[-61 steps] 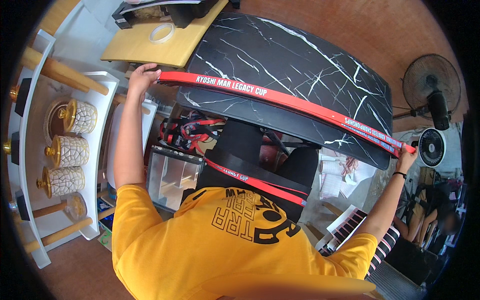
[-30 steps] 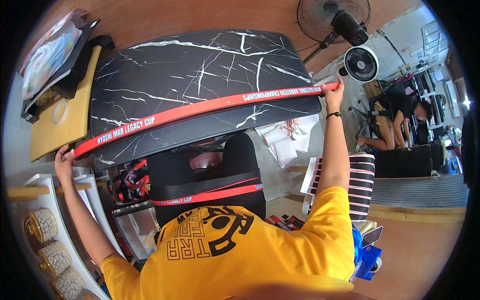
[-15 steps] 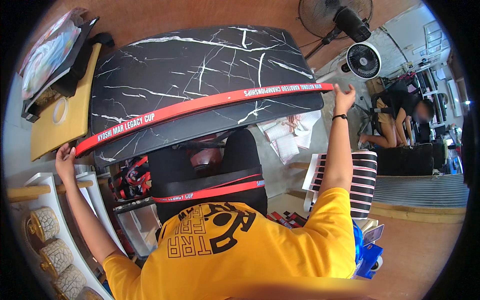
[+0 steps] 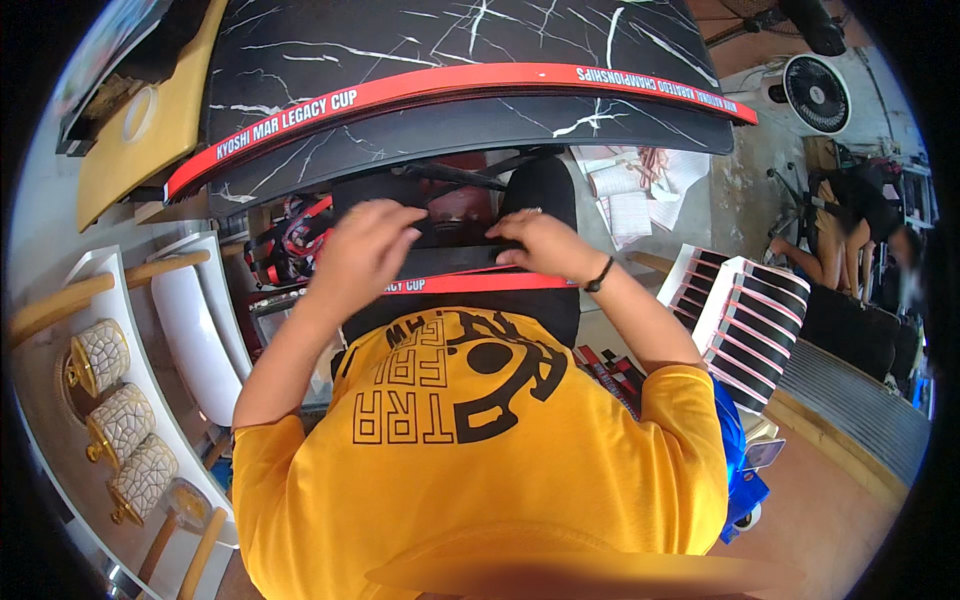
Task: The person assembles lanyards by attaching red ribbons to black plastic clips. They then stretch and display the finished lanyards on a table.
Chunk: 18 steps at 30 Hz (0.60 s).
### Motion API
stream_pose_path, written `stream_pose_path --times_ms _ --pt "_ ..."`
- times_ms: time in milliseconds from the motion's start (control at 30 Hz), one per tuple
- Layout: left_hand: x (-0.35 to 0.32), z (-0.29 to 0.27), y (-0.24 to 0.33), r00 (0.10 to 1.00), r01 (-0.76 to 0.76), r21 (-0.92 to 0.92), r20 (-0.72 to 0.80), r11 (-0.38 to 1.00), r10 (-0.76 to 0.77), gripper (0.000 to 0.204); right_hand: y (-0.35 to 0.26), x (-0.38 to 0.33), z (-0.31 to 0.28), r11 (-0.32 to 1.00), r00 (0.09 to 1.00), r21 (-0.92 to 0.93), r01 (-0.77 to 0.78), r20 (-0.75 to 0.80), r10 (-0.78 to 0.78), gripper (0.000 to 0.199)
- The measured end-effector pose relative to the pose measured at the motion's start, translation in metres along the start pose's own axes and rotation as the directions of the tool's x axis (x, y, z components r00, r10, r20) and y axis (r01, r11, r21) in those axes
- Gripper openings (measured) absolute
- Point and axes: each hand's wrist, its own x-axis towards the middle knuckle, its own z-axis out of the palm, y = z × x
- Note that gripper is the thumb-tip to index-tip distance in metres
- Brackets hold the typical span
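Gripping a folded black belt [image 4: 450,262] from either end, both hands [image 4: 365,245] [image 4: 540,245] hover below the marble-patterned table [image 4: 450,60].

Both hands rest on a folded belt [image 4: 450,262] below the table's [image 4: 450,40] near edge, the left hand [image 4: 365,245] left of the right hand [image 4: 540,248]. A long strip [image 4: 440,90] lies along that edge. Jars [image 4: 120,420] line a shelf [image 4: 70,480] at far left; stacked boxes [image 4: 745,310] stand right.

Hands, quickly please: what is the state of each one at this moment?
Left hand: fingers curled, gripping the folded black belt.
Right hand: palm down on the same belt; grip cannot be told.
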Motion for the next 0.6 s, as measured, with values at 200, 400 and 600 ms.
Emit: stream_pose_path --times_ms 200,400,600 --pt "-0.013 0.055 -0.006 0.96 0.058 0.046 0.273 0.997 -0.068 0.044 0.005 0.001 0.031 1.0 0.996 0.016 0.021 -0.09 -0.02 0.028" --pt "-0.016 0.068 -0.002 0.944 0.023 0.071 0.327 0.997 -0.045 0.039 -0.008 -0.003 0.008 0.997 0.992 0.019 0.076 -0.104 -0.074 0.017" --pt "-0.018 0.026 -0.004 0.969 0.192 0.085 0.141 0.978 -0.203 0.025 -0.025 -0.022 -0.026 0.997 0.982 -0.015 0.07 -0.173 -0.071 0.018"
